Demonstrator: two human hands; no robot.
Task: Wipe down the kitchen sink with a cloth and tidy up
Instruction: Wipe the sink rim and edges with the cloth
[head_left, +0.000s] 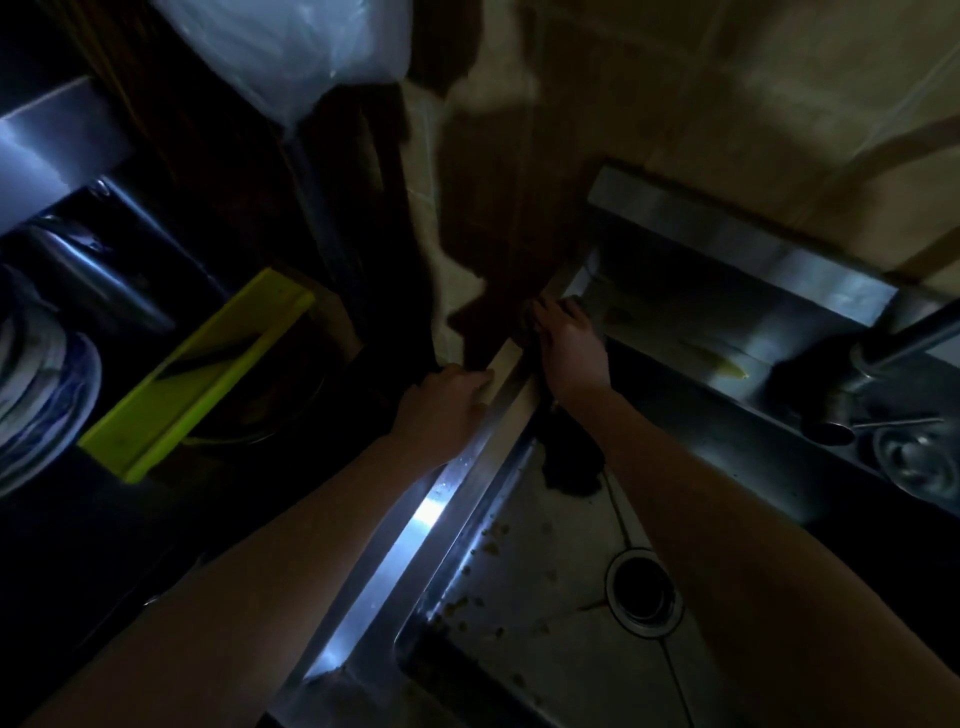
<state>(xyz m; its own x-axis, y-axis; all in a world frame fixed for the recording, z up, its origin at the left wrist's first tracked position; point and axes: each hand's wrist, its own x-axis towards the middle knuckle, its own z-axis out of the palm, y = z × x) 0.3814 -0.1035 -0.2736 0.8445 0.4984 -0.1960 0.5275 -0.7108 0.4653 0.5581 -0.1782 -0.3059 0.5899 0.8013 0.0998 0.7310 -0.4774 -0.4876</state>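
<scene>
Head view, dim light. Stainless sink (418, 521) occupies the lower right. Its drain (644, 592) is in the basin floor, and brownish crumbs (493, 540) are scattered along the left side of the basin.

Left hand (448, 400) rests palm down on the sink's left rim. Its fingers are nearly straight and hold nothing.

Right hand (571, 344) lies palm down at the far left corner of the basin, with fingers spread and pressing. A dark cloth (567, 463) trails from beneath that wrist down the inner wall. Whether any finger curls round it cannot be told.

Tap (883, 353) stands at the right rim. On the dark bench (104, 519) to the left are a yellow-green tray (197, 379) and blue-patterned plates (41, 400). A pale plastic bag (311, 47) is at the top.
</scene>
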